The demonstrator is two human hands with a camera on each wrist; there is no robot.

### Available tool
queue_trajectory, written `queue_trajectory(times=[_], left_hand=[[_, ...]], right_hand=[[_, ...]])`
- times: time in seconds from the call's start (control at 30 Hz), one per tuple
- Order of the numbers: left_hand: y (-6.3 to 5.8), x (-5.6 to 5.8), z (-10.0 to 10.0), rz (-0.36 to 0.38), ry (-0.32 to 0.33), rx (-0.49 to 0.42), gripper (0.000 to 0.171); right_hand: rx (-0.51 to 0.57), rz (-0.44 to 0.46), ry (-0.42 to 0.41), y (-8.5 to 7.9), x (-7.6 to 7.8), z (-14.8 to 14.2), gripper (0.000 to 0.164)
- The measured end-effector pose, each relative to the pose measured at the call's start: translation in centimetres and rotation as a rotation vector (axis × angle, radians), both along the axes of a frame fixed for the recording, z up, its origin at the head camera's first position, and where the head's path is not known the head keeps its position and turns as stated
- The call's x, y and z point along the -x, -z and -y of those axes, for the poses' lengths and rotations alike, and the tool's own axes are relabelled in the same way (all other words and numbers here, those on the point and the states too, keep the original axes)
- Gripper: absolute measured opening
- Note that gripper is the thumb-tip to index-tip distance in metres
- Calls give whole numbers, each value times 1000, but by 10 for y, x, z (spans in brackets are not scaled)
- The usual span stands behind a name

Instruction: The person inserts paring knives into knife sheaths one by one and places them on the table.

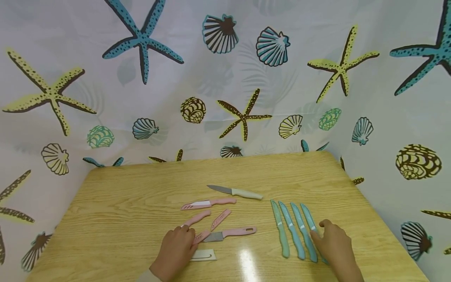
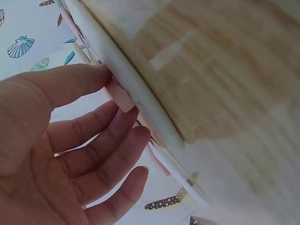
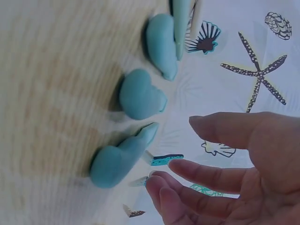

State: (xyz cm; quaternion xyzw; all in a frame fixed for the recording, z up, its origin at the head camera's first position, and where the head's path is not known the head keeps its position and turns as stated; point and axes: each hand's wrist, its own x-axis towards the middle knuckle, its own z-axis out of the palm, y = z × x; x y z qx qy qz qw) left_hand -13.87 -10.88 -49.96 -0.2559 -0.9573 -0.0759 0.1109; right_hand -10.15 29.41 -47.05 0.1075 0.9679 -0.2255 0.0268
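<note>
My left hand (image 1: 175,247) pinches a pink blade sheath (image 1: 202,237) marked with lettering between thumb and fingers. Close to the sheath is the bare blade of a pink-handled knife (image 1: 239,232). Another pink-handled knife (image 1: 198,217) is partly hidden under the left fingers. A second pink sheath (image 1: 221,219) lies just beyond, and a white sheath (image 1: 206,255) lies nearer, by the thumb. My right hand (image 1: 334,243) hovers beside the rightmost blue knife (image 1: 308,217), fingers loosely bent and holding nothing. Two more blue knives (image 1: 296,241) and a green knife (image 1: 284,239) are lined up left of it.
Farther back on the wooden table (image 1: 141,196) lie a cream-handled knife (image 1: 246,194) with a bare grey blade and a pink knife (image 1: 223,201) whose blade is in a pink sheath. A curtain (image 1: 225,78) printed with starfish and shells hangs behind and beside the table.
</note>
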Motion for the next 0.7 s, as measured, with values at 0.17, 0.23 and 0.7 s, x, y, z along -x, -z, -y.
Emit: queue_trajectory(times=[0.17, 0.23, 0.7], left_hand=[[-1, 0, 0, 9, -9, 1, 25], [-2, 0, 0, 10, -18, 2, 24], [-7, 2, 9, -152, 3, -82, 22]], right_hand=[[16, -22, 6, -5, -4, 7, 45], [15, -31, 5, -6, -5, 10, 43], [0, -156, -6, -8, -8, 26, 29]])
